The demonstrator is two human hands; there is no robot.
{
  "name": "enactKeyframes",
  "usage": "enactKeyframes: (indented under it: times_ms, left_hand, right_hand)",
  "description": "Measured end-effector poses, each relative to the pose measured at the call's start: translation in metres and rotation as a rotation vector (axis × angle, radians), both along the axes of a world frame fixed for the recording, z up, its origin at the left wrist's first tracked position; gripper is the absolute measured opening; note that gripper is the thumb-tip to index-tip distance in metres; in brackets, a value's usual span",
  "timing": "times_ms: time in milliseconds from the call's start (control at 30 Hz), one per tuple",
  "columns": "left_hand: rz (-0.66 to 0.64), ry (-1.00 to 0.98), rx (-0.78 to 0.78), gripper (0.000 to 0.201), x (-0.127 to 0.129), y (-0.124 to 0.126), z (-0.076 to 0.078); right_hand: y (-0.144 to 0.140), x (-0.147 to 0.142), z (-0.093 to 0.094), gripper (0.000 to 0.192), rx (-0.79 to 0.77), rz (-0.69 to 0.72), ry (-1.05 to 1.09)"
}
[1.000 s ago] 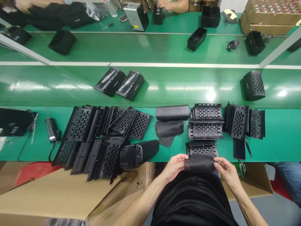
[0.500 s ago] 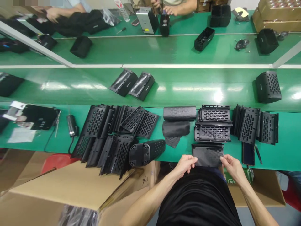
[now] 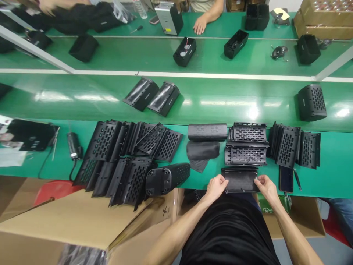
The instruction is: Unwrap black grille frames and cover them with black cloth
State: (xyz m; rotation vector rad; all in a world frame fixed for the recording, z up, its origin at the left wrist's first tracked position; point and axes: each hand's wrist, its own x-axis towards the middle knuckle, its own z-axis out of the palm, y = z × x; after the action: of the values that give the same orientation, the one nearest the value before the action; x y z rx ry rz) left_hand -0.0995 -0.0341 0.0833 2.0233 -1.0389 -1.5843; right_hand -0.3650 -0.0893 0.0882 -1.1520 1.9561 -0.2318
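Wearer, head-cam view: black plain fabric top (image 3: 228, 235), softly creased, no print or logo seen. Sleeves short or out of frame; both forearms were bare. Left hand (image 3: 216, 187), right hand (image 3: 265, 186): ungloved, no rings/watch visible.

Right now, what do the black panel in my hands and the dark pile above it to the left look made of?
The panel looks like rigid moulded plastic under matte black fabric that hides its slots. The dark pile looks like soft grey-black cloth: limp, creased, no shine.
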Motion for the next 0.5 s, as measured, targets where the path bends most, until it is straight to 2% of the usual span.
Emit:
enactKeyframes:
  times_ms: [100, 233, 367, 500]
  left_hand:
    - [0.046, 0.09, 0.016, 0.019, 0.001, -0.001, -0.008]
    - [0.138, 0.25, 0.047, 0.04, 0.005, 0.001, -0.012]
    - [0.231, 0.408, 0.005, 0.058, 0.012, 0.006, -0.003]
    - [0.388, 0.54, -0.05, 0.059, 0.018, 0.012, 0.011]
  right_hand:
    - [0.001, 0.001, 0.003, 0.041, -0.007, -0.072, -0.092]
    - [0.005, 0.006, 0.021, 0.056, 0.031, -0.18, -0.313]
    - [0.011, 0.014, 0.043, 0.061, 0.114, -0.262, -0.488]
    - [0.017, 0.029, 0.056, 0.064, 0.134, -0.299, -0.596]
